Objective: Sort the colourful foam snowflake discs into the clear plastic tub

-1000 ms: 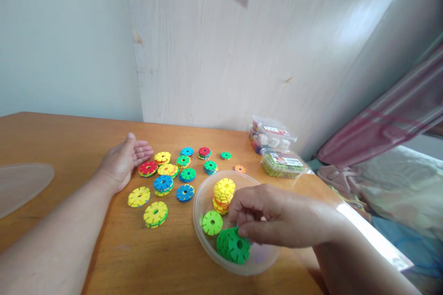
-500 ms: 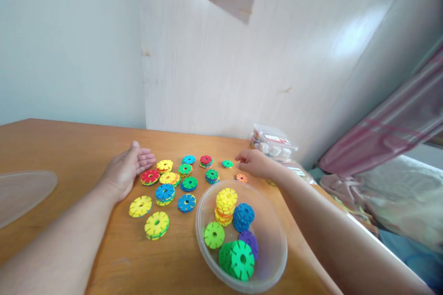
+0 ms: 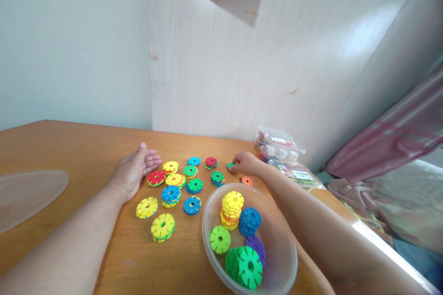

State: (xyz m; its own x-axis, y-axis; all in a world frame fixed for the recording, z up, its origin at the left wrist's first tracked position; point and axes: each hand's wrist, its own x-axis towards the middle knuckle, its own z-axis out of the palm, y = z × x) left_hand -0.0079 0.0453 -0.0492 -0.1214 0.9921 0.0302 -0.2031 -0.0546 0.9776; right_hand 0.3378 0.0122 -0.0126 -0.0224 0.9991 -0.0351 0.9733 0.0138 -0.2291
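Note:
My left hand (image 3: 135, 171) rests on its edge on the table, fingers stretched out and holding nothing. Just to its right lie small stacks of notched plastic discs, among them a red-topped stack (image 3: 156, 178), a yellow-topped one (image 3: 170, 167) and a blue-topped one (image 3: 170, 194). My right hand (image 3: 247, 164) reaches to the far side, its fingertips closed on a green disc (image 3: 230, 166) that they partly cover. Below that hand is an orange disc (image 3: 247, 180). A clear round tub (image 3: 206, 244) in front holds yellow, blue, purple and green discs.
Clear plastic packs (image 3: 282, 145) stand at the table's back right, by the wall. A translucent lid (image 3: 31, 198) lies at the left on the wooden table (image 3: 86, 143). To the right, past the table edge, are a pink curtain (image 3: 387, 133) and bundled fabric.
My right hand has moved left and onto the green disc, which was apart from its fingers before. My left hand stays beside the stacks. The whole view has shifted slightly.

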